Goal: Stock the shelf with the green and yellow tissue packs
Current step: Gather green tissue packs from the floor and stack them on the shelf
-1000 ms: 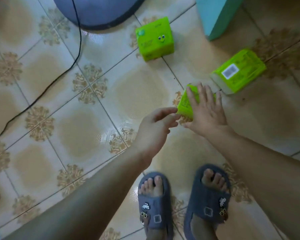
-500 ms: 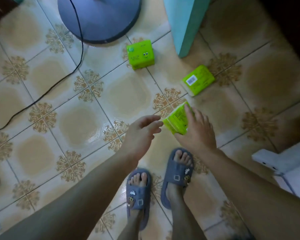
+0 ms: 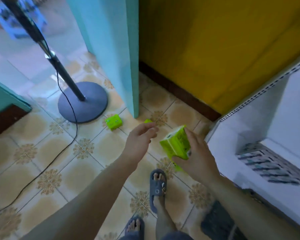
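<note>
At far left we see a black cable [image 3: 66, 148] trailing across the patterned tile floor [image 3: 33, 135] to a fan stand [image 3: 82, 103] with a round grey base. To its right rises a teal pillar [image 3: 118, 58], and between base and pillar a green tissue pack [image 3: 113, 124] printed with a cartoon face sits on the floor. A second pack [image 3: 148, 121] shows only as a small green corner on the tiles just beyond our left hand [image 3: 139, 141]. That hand's grip is released: its fingers are loosely extended, holding nothing, in the air above the floor. Just right of it, not touching, our right hand [image 3: 196, 158] has its grip grasping a third tissue pack [image 3: 176, 144], green and yellow, tilted in the air with the thumb at its lower edge and the fingers behind. Below, our feet wear grey slippers [image 3: 157, 189]. A yellow wall [image 3: 215, 49] stands behind. At far right is the white shelf [image 3: 298, 104]; the third tissue pack is near its edge, not on it.
</note>
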Available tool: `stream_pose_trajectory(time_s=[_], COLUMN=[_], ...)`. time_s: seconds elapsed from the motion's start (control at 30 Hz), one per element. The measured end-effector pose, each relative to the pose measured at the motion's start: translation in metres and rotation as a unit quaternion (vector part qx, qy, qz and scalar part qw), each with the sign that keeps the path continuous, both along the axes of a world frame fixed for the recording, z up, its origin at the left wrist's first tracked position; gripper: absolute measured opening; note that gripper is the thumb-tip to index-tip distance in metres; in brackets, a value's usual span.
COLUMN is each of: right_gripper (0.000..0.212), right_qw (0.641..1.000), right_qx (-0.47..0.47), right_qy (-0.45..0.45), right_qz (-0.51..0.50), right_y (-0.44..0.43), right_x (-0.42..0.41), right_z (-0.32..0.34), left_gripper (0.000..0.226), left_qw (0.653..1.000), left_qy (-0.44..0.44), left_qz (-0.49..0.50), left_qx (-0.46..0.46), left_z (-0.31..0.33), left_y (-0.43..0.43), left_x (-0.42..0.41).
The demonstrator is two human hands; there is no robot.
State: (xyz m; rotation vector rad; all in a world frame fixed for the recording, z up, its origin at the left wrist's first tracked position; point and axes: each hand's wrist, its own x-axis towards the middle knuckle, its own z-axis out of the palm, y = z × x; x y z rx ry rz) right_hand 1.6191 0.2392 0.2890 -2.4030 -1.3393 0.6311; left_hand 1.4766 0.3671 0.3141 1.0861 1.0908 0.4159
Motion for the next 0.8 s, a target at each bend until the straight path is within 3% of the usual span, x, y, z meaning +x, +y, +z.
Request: stream_pose_trajectory(time_s=[0.37, 0.8], right_gripper=[0.095, 0.097], right_qw=[0.986, 0.928], right_qx=[0.117, 0.233], right_qy=[-0.102, -0.255], right_qz=[-0.062, -0.138], right_y=[-0.157, -0.349], right_x=[0.003, 0.096], right_z=[0.256, 0.449], left_gripper=[0.018, 0.022], left_qw=[0.974, 0.873], left_qy=[-0.16, -0.298], left_qz=[-0.128, -0.248], left_qx=[0.098, 0.295], left_z=[0.226, 0.396], left_y=[-0.098, -0.251], left_x=[0.064, 0.205])
